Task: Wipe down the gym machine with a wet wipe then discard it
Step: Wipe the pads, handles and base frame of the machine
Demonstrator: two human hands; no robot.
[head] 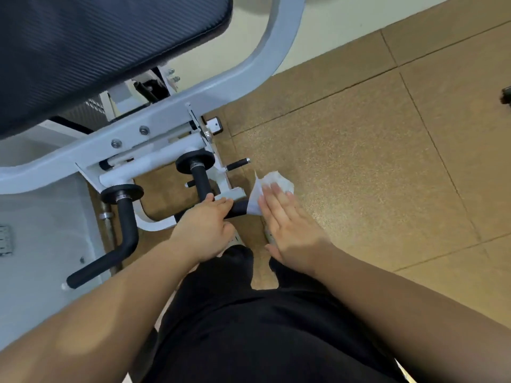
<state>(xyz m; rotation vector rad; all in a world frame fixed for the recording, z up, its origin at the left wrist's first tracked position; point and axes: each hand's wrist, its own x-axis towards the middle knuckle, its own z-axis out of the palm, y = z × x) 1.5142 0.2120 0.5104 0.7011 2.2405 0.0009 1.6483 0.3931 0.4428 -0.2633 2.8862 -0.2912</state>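
The gym machine has a white frame [154, 128], a black padded seat [91, 45] at the top left and two black foam handles. My left hand [204, 225] grips the nearer bent handle [200, 179] at its lower part. A white wet wipe [272, 183] is draped over the end of that handle, and my right hand [287, 225] lies flat on it with fingers stretched out. The wipe's upper edge sticks out past my fingertips. The other black handle [121, 233] stands free at the left.
A short black peg [237, 163] juts from the frame just above the wipe. Tan rubber floor tiles [373, 150] spread to the right. My legs in black trousers [249, 327] fill the bottom centre. A dark object [506, 95] sits at the right edge.
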